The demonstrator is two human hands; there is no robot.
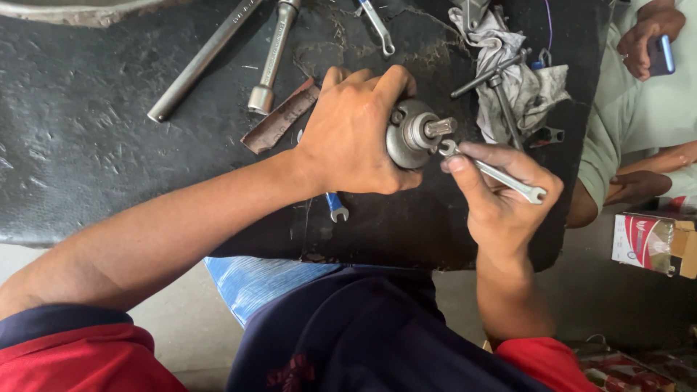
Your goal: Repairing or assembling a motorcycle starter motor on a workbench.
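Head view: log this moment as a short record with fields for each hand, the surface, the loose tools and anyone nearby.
left hand: left hand grips a round grey metal part with a splined shaft, pressed to the mat
right hand: right hand holds a small spanner, its ring end at the part's hub
surface: worn black mat
loose tools: two long socket wrenches, blue-handled spanner, dirty rag with a T-handle tool on it
nearby: another person's hand holding a phone

I see a dull grey metal part [412, 134], a shiny metal spanner [494, 173], a crumpled grey cloth rag [519, 80], and a rough, matt black mat [87, 145].
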